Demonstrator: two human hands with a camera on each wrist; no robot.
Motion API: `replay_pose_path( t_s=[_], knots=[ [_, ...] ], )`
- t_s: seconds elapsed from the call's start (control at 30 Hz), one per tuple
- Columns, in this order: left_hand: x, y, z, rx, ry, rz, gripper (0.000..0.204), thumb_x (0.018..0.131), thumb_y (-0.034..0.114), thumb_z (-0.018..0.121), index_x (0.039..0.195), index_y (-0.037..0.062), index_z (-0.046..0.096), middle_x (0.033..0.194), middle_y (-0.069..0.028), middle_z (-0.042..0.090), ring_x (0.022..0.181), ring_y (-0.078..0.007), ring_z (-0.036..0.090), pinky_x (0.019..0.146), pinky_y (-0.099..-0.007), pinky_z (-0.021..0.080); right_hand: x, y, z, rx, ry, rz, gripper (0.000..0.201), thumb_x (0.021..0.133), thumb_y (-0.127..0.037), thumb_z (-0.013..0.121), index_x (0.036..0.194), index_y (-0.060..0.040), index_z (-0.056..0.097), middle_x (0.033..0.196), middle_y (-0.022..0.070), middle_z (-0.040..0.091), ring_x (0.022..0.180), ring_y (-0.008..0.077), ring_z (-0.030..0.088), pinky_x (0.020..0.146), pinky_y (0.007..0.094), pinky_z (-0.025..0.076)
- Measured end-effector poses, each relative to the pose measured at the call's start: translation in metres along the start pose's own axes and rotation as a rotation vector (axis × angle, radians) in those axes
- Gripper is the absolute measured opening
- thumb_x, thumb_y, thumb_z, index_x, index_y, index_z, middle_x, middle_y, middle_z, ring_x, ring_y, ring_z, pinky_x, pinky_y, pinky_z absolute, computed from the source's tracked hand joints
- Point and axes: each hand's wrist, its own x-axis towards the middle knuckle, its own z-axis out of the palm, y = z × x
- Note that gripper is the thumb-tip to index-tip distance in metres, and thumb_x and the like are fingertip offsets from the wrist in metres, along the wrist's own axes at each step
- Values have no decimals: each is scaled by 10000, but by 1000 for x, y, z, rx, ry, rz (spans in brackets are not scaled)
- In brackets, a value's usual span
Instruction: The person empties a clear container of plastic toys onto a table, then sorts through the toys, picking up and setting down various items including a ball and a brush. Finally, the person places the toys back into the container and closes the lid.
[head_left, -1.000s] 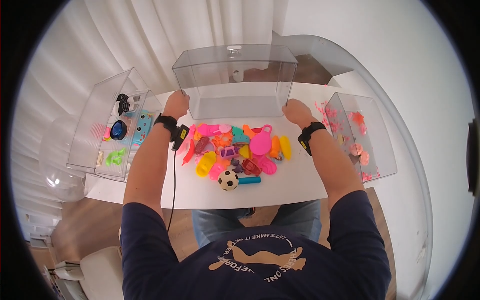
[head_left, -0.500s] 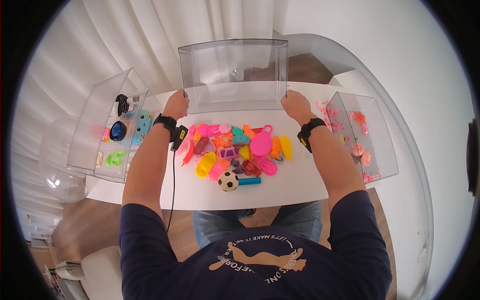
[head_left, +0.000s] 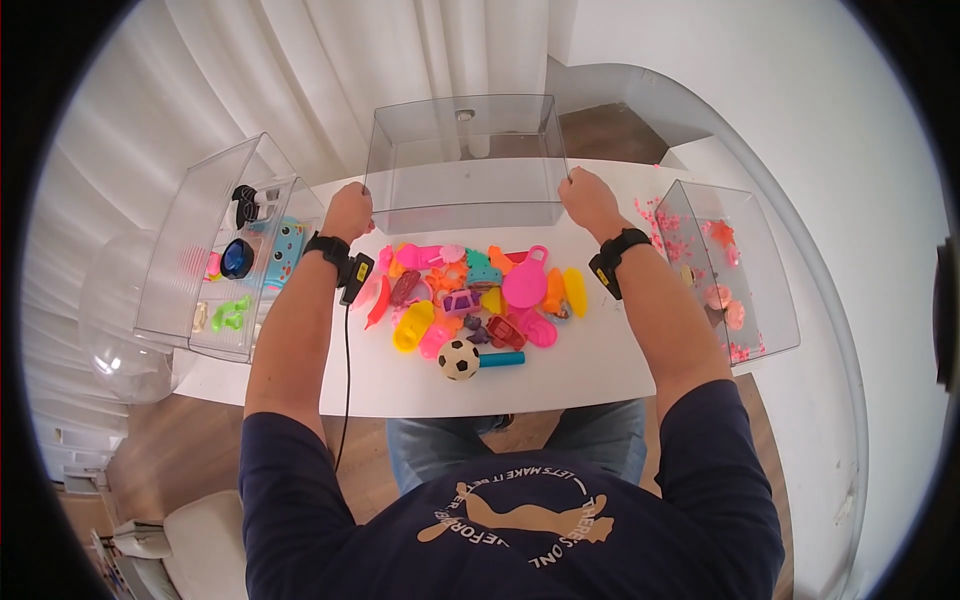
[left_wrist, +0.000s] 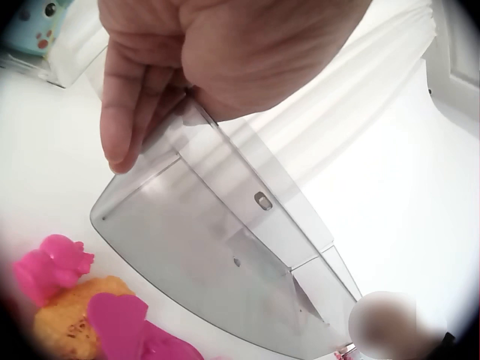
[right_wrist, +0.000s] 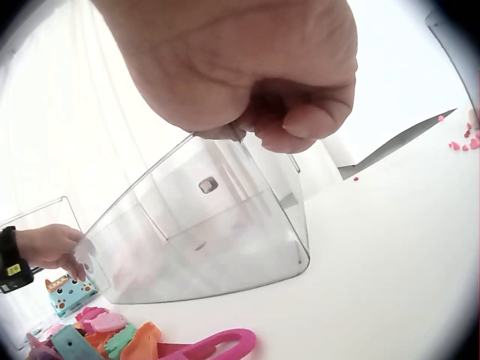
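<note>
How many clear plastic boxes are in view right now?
3: the middle box, gripped by the left hand and right hand; the left box and the right box, at either end of the table. No others show.

On the white table (head_left: 385, 388) in front of me lies a heap of bright plastic toys (head_left: 462, 303); nearest me is a black-and-white ball (head_left: 459, 359) with a blue bar (head_left: 502, 359) beside it. To my left, a clear box (head_left: 180, 290) holds a light-blue toy (head_left: 287, 255) and a green one. To my right, pink bits (head_left: 648, 213) lie by another clear box (head_left: 768, 255). Beyond hangs a pale curtain (head_left: 300, 80); below left are wooden floor (head_left: 170, 440) and a cream seat (head_left: 205, 540).
</note>
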Motion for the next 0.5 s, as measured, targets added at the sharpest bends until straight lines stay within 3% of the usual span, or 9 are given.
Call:
replay_pose_path(
  t_s=[0.37, 0.5],
  knots=[
    [-14, -1, -5, -61, -30, 0, 264, 941, 115, 435, 880, -77, 606, 683, -190, 661, 552, -261, 698, 572, -366, 564, -4, 1, -4, 13, -73, 18, 362, 908, -287, 454, 1003, 2, 650, 1044, 251, 676, 1015, 418, 633, 895, 491, 491],
    [-23, -1, -9, -57, -58, -14, 268, 937, 112, 428, 865, -80, 601, 680, -183, 661, 556, -261, 700, 573, -362, 568, -10, 0, -4, 81, -50, 9, 360, 914, -298, 469, 926, 26, 625, 995, 284, 653, 979, 454, 610, 870, 514, 474]
  ],
)
